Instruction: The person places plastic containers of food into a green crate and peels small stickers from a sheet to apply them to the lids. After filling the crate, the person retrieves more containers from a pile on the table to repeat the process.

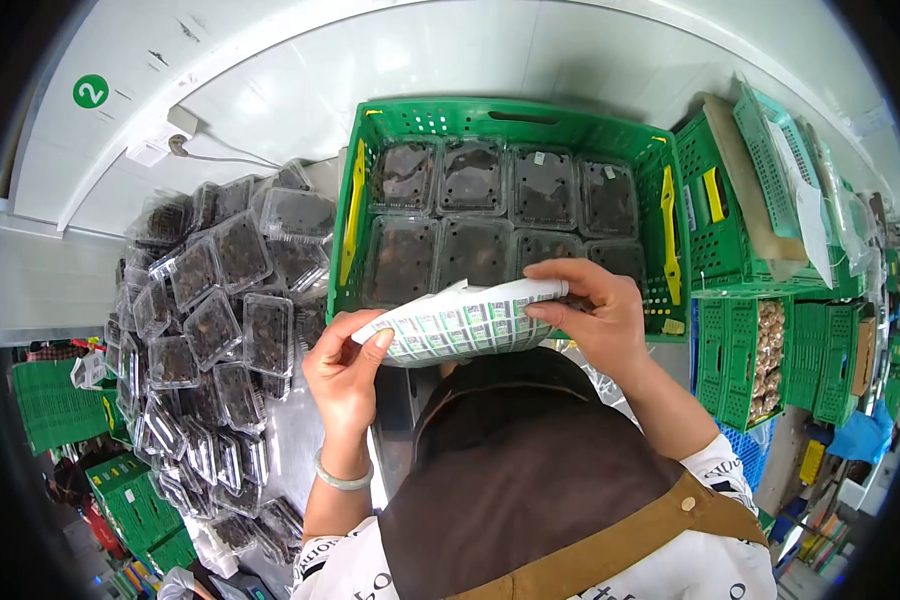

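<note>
A sheet of printed stickers (465, 326), white with rows of green-and-black labels, is stretched between both hands and curves slightly. My left hand (342, 368) pinches its left edge, thumb on the printed side. At the opposite end, my right hand (602, 312) grips the upper right corner between thumb and fingers. Just beyond the sheet stands a green crate (515, 112) holding two visible rows of clear plastic boxes (406, 178) with dark contents. Small stickers show on two lids in the back row. The sheet hides the crate's near side.
Many similar filled clear boxes (213, 328) lie in a loose pile on the metal table (298, 420) to the left. Stacked green crates (715, 215) stand on the right, one with brown-and-white contents (767, 350). A white socket box (163, 137) with a cable is on the wall.
</note>
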{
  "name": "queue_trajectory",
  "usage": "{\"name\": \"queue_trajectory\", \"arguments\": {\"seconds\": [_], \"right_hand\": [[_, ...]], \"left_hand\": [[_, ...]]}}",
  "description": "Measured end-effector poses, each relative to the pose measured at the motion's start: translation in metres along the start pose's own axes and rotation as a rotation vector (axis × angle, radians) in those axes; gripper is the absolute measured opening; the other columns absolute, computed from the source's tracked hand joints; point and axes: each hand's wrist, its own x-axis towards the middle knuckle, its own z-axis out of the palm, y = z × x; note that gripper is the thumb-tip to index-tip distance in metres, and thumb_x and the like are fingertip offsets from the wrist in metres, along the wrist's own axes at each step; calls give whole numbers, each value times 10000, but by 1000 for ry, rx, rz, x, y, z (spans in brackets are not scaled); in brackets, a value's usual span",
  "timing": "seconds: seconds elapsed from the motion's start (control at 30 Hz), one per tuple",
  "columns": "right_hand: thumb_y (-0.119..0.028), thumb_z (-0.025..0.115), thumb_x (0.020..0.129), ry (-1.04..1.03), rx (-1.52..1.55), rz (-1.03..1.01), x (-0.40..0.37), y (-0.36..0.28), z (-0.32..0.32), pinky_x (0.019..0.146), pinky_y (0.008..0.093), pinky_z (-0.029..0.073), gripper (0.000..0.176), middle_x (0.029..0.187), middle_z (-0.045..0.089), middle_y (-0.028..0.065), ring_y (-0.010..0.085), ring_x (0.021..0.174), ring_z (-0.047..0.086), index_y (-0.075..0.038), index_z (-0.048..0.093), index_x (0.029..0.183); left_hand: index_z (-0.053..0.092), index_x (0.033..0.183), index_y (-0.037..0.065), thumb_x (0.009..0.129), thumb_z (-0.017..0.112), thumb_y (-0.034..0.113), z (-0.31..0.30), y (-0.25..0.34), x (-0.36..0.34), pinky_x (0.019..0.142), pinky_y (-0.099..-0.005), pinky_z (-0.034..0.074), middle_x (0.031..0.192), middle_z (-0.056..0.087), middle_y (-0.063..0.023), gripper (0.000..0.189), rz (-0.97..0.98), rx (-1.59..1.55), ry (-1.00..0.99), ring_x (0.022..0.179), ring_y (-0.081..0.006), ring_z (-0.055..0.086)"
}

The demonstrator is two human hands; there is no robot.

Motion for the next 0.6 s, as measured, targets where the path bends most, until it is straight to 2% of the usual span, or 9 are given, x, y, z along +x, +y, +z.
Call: {"name": "queue_trajectory", "arguments": {"seconds": [0.07, 0.17, 0.27, 0.37, 0.47, 0.6], "right_hand": [[28, 725, 794, -11, -62, 8, -4, 4, -1, 705, 220, 504, 192, 868, 709, 72, 77, 789, 633, 26, 677, 980], [-64, 725, 831, 10, -60, 5, -9, 7, 2, 614, 217, 458, 105, 758, 686, 40, 47, 690, 582, 10, 687, 896], [-80, 716, 845, 21, -169, 56, -12, 1, 0, 566, 211, 425, 101, 700, 662, 22, 32, 643, 552, 9, 678, 873], [-107, 715, 852, 19, -221, 2, -12, 7, -4, 539, 209, 408, 129, 682, 653, 24, 29, 612, 540, 8, 669, 886], [-124, 725, 847, 44, -59, 40, -17, 4, 4, 538, 215, 418, 157, 684, 661, 45, 40, 594, 552, 3, 657, 909], [-131, 730, 841, 10, -172, -26, -20, 5, 6, 536, 236, 432, 164, 688, 674, 79, 70, 577, 576, -8, 651, 915]], "left_hand": [[658, 986, -33, 845, 685, -37, -3, -3, -4, 756, -222, 457, 880, 626, -38, 144, 22, 3, 15, 814, -91, 572], [653, 950, -32, 857, 679, -22, -9, -8, -10, 733, -210, 443, 867, 618, -31, 97, 32, -5, -12, 789, -77, 555], [628, 885, -21, 871, 678, 8, -7, -10, -17, 679, -192, 408, 843, 597, -16, 59, 1, -35, 24, 747, -58, 513], [593, 833, -3, 885, 672, 34, -3, -16, -23, 631, -183, 362, 811, 561, 3, 101, 22, 53, 81, 704, -46, 458], [560, 821, 29, 912, 632, 63, 0, -17, -25, 641, -197, 336, 772, 476, 44, 121, 43, 139, 127, 710, -42, 413], [560, 841, 25, 899, 640, 55, 1, -20, -22, 672, -207, 366, 793, 508, 27, 103, 31, 51, 87, 731, -61, 449]]}}
